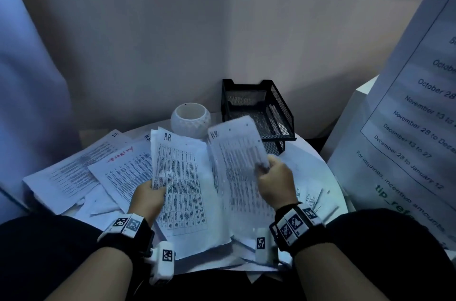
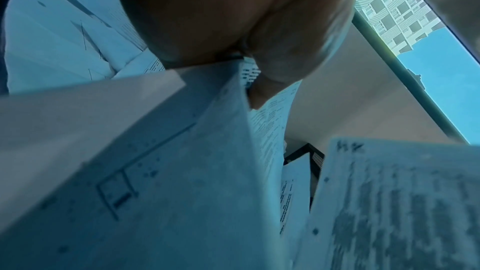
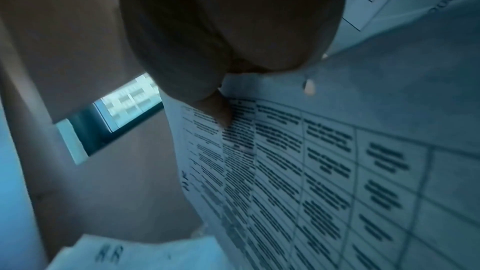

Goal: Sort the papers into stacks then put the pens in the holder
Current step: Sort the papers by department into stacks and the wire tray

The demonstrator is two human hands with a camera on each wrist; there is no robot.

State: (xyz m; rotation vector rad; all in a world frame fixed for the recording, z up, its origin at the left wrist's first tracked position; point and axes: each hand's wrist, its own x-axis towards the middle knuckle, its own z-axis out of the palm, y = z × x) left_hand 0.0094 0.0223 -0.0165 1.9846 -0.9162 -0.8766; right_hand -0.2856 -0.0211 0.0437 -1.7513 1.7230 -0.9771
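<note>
Printed sheets lie scattered over a small round table. My left hand grips the left edge of a bundle of table-printed papers headed "H.R". In the left wrist view the thumb presses on that bundle. My right hand pinches the right edge of another printed sheet, lifted and blurred. In the right wrist view a fingertip presses on that sheet. A white round ceramic holder stands behind the papers. No pens show.
A black mesh paper tray sits at the back right by the beige partition. More loose sheets cover the left of the table. A large printed notice hangs at the right over a white box.
</note>
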